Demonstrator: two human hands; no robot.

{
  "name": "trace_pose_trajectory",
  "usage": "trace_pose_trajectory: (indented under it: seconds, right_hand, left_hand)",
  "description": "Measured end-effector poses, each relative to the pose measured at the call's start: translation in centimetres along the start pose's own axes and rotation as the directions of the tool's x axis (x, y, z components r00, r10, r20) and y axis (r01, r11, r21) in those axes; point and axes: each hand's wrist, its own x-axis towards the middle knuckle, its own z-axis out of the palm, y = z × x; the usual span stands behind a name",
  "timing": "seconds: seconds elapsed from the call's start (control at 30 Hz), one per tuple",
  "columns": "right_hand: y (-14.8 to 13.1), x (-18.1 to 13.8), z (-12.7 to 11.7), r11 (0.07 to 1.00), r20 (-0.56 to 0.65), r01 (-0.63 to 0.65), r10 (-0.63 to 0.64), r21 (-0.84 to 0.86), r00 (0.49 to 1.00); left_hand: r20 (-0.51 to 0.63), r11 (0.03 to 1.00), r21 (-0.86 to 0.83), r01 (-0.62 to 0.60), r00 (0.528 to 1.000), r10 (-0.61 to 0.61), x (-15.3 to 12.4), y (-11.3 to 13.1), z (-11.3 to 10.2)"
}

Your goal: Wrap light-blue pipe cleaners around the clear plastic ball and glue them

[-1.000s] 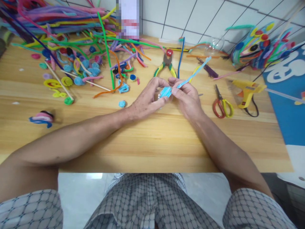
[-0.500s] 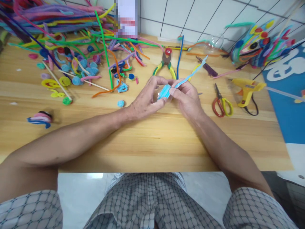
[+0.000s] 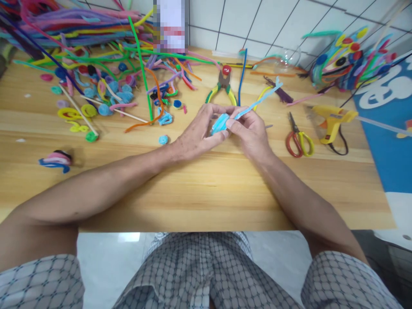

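Note:
Both my hands meet above the middle of the wooden table [image 3: 199,189]. My left hand [image 3: 198,135] pinches a small coil of light blue pipe cleaner [image 3: 219,124] between thumb and fingers. My right hand [image 3: 249,131] grips the same pipe cleaner just right of the coil. Its loose tail [image 3: 262,98] sticks out up and to the right, past my right fingers. Pliers with yellow-green handles [image 3: 223,87] lie just behind my hands.
A heap of coloured pipe cleaners [image 3: 80,34] and several small coils [image 3: 106,94] cover the back left. Red-yellow scissors [image 3: 298,139] and a yellow glue gun [image 3: 333,122] lie to the right. A colourful pipe-cleaner figure [image 3: 347,60] stands at the back right, by a blue mat [image 3: 386,141].
The coil has turned a little between my fingers and the tail has swung slightly. Both hands stay in place.

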Motion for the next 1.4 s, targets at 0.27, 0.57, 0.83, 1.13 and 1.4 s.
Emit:
trace_pose_trajectory:
  seconds: [0.27, 0.57, 0.83, 1.13, 1.4]
  right_hand:
    - [0.2, 0.0, 0.2, 0.998, -0.026, -0.026, 0.027, 0.056, 0.999]
    - [0.4, -0.3, 0.2, 0.997, -0.035, 0.064, -0.065, -0.031, 0.997]
    - [1.8, -1.3, 0.2, 0.885, 0.057, 0.257, -0.255, -0.389, 0.965]
    - [2.2, -1.4, -0.2, 0.761, 0.153, 0.390, -0.366, -0.519, 0.918]
    - [2.6, -1.0, -0.9, 0.695, 0.240, 0.466, -0.403, -0.548, 0.883]
  left_hand:
    - [-0.045, 0.990, -0.135, 0.046, 0.998, -0.052, -0.1, -0.3, 0.6]
    - [-0.116, 0.965, -0.218, 0.147, 0.978, -0.175, 0.5, -0.7, 0.4]
    - [-0.150, 0.965, -0.232, 0.123, 0.976, -0.160, 0.7, -1.7, 0.5]
    - [-0.134, 0.957, -0.268, 0.110, 0.979, -0.150, 0.5, -1.3, 0.6]
    - [-0.127, 0.950, -0.289, 0.120, 0.979, -0.162, 0.6, -1.4, 0.3]
